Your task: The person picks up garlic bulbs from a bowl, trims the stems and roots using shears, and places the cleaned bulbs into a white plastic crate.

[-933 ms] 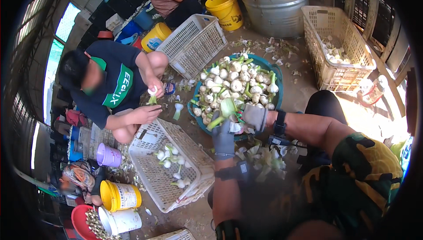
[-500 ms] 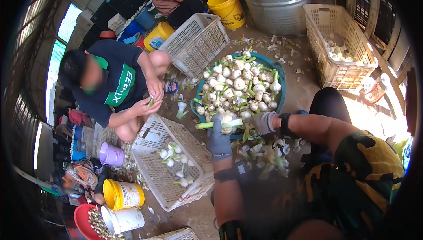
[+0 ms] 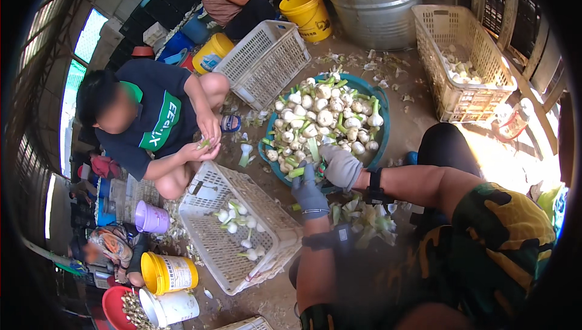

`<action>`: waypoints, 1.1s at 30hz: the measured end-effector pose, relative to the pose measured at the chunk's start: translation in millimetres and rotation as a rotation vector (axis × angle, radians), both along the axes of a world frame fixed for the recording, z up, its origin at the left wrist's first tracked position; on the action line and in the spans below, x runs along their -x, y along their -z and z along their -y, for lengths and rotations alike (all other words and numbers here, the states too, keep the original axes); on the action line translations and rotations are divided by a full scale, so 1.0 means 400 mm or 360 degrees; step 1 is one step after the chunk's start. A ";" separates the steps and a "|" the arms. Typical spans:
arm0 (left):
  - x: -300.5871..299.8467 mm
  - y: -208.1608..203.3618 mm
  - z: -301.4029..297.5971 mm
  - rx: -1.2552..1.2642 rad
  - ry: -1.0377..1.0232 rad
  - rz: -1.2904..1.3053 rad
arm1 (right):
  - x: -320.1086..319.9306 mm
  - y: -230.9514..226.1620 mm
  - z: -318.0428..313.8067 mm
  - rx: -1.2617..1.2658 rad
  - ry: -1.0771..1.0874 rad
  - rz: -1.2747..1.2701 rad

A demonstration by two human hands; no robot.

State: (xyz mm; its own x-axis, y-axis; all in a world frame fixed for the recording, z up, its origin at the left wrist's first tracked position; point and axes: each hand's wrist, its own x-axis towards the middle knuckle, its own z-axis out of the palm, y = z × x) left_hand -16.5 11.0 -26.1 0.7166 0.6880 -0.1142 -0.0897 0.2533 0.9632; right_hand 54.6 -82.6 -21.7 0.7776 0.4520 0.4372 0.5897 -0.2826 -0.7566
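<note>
My left hand (image 3: pixel 309 193), in a grey glove, is closed round a head of garlic whose cut green stalk (image 3: pixel 296 172) pokes out on the left; its bulb is hidden by my fingers. Against it, my right hand (image 3: pixel 342 167), also gloved, has its fingers curled; a small red and green spot shows at the palm, too small to name. A pale green leaf strip (image 3: pixel 313 148) stands up beside the right fingertips. Both hands are over the near rim of a round teal tub (image 3: pixel 384 125) heaped with garlic bulbs (image 3: pixel 324 116).
Peeled leaves (image 3: pixel 364 218) litter the ground below my hands. A white crate (image 3: pixel 209 242) with several trimmed bulbs stands left, by a seated co-worker (image 3: pixel 151 124) handling garlic. Another crate (image 3: pixel 448 96) is at the right; a metal drum (image 3: pixel 376 18) and yellow bucket (image 3: pixel 306 18) stand behind.
The long stalk that lay across my left hand has swung down and now shows only a short end. My right hand has moved up and left, against the left one.
</note>
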 end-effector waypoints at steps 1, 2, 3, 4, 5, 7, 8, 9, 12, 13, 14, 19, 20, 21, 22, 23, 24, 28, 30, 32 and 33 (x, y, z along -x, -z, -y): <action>-0.009 -0.010 0.005 0.0243 -0.0012 -0.0002 | -0.046 0.047 0.000 -0.0063 -0.0007 -0.0250; 0.007 -0.002 -0.022 0.0237 -0.0037 -0.0001 | -0.046 -0.027 0.019 0.0114 0.0015 -0.0390; 0.027 0.016 -0.060 -0.0168 0.0214 -0.0037 | -0.074 0.000 0.004 0.0152 0.0019 -0.0342; 0.030 0.014 -0.069 -0.0569 0.0497 -0.0072 | -0.105 0.028 0.013 0.0192 0.0056 -0.0293; 0.026 0.015 -0.073 -0.0017 0.0609 0.0105 | -0.130 0.057 0.026 0.0191 0.0063 -0.0292; 0.029 -0.024 -0.063 0.0236 0.0626 0.0259 | -0.161 0.089 0.043 0.0427 0.0149 -0.0302; 0.034 -0.044 -0.057 0.0489 0.0632 0.0420 | -0.149 0.112 0.050 0.0735 -0.0088 -0.0138; 0.033 -0.054 -0.057 0.0283 0.0658 0.0451 | -0.118 0.140 0.054 0.1040 -0.0327 0.0032; 0.032 -0.040 -0.069 -0.0266 0.0434 0.0274 | 0.011 0.265 0.088 0.1183 -0.0757 -0.0144; 0.038 -0.092 -0.055 -0.0039 0.0418 0.0236 | 0.021 0.291 0.098 0.1165 -0.0909 -0.0132; 0.043 -0.099 -0.070 -0.0055 0.0405 0.0242 | 0.013 0.300 0.090 0.1155 -0.0919 -0.0116; 0.063 0.003 -0.122 -0.0839 0.0212 0.0087 | -0.027 0.083 0.053 0.0382 -0.0703 -0.0408; 0.062 0.020 -0.137 -0.0518 0.0214 0.0156 | -0.030 0.061 0.024 0.0383 -0.0713 -0.0401; 0.054 0.024 -0.133 -0.0512 0.0228 0.0158 | -0.035 0.041 0.000 0.0277 -0.0755 -0.0003; 0.046 0.028 -0.129 -0.0495 0.0259 0.0160 | -0.038 0.030 -0.008 0.0171 -0.0791 0.0396; 0.050 0.031 -0.131 -0.0482 0.0274 0.0156 | -0.026 0.024 0.000 0.0172 -0.0795 0.0391; 0.049 0.020 -0.130 -0.0480 0.0274 0.0153 | -0.011 0.014 0.018 0.0302 -0.0854 0.0368; 0.029 0.004 -0.171 0.0269 -0.0010 0.0471 | 0.004 0.140 0.089 0.0707 -0.1189 0.0192; 0.080 -0.025 -0.201 -0.0070 -0.0107 0.0287 | 0.024 0.214 0.094 0.1133 -0.1519 0.0544; 0.089 -0.049 -0.186 0.0143 -0.0117 0.0276 | 0.010 0.216 0.072 0.1076 -0.1380 0.0301; 0.090 -0.021 -0.206 -0.0106 -0.0080 0.0233 | 0.011 0.176 0.060 0.1017 -0.1239 0.0068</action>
State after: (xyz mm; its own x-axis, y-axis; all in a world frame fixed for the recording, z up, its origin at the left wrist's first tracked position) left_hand -52.5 93.5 -17.6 0.6866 0.7261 0.0357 -0.2411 0.1811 0.9535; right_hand 50.1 -106.6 -91.9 0.1556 0.9868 -0.0439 0.8059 -0.1525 -0.5720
